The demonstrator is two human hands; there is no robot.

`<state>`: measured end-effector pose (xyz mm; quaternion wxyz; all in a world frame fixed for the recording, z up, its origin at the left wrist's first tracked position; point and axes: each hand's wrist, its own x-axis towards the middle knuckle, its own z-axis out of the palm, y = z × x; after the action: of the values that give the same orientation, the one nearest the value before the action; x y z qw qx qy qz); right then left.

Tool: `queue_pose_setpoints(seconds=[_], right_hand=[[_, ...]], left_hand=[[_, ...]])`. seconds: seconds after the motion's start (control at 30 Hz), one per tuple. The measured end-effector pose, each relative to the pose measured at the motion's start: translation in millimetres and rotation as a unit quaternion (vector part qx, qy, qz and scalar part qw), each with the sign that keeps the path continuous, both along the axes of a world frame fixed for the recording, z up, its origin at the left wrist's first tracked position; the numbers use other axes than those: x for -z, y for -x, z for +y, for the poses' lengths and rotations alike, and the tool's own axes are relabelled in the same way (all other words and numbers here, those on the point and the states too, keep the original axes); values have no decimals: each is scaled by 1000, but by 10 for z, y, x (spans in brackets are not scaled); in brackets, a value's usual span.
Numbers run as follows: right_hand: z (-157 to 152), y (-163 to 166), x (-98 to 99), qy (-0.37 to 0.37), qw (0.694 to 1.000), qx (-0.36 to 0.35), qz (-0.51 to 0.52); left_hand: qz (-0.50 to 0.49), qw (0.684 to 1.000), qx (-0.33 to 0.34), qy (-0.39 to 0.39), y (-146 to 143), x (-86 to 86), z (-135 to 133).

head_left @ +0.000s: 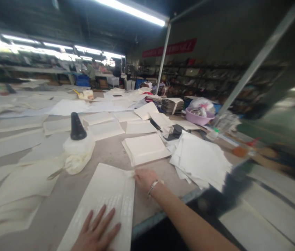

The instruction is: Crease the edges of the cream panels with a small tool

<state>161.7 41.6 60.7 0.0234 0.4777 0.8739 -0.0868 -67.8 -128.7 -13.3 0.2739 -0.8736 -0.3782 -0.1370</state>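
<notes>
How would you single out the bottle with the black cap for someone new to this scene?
On the long paper-strewn worktable, look up and left of the left hand, past the white sheet it presses. The glue bottle stands there: the only upright thing nearby, translucent with a black cone cap.

A glue bottle (77,141), paper stacks (145,149) and a purple basin (199,118) crowd the table (110,150).

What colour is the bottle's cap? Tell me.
Black; the cap tops a whitish bottle, clear in the head view.
</notes>
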Motion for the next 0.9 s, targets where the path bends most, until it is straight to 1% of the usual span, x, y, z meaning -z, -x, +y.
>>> queue_pose_setpoints(seconds=[0.07,0.13,0.2,0.27,0.33,0.43,0.53,0.67,0.9], right_hand=[[135,129,4,5,1000,-7,-21],[242,220,18,8,999,-25,-41],[325,271,25,12,997,-51,-59],[390,292,12,17,994,-82,-73],[442,298,-20,21,990,-114,-84],[494,304,-95,27,982,-159,-97],[513,306,-169,30,976,-185,-108],[481,274,-193,22,977,-182,-109],[287,168,-29,-7,989,-111,-93]], left_hand=[[15,1000,18,-20,12,-16,57],[24,999,32,-23,26,-88,96],[21,999,39,-20,24,-164,109],[17,999,40,-16,10,-199,105],[15,999,36,-12,1,-179,93],[16,999,27,-7,6,-93,80],[13,999,30,-8,8,-26,80],[-5,1000,13,5,-5,26,70],[2,1000,13,13,36,117,44]])
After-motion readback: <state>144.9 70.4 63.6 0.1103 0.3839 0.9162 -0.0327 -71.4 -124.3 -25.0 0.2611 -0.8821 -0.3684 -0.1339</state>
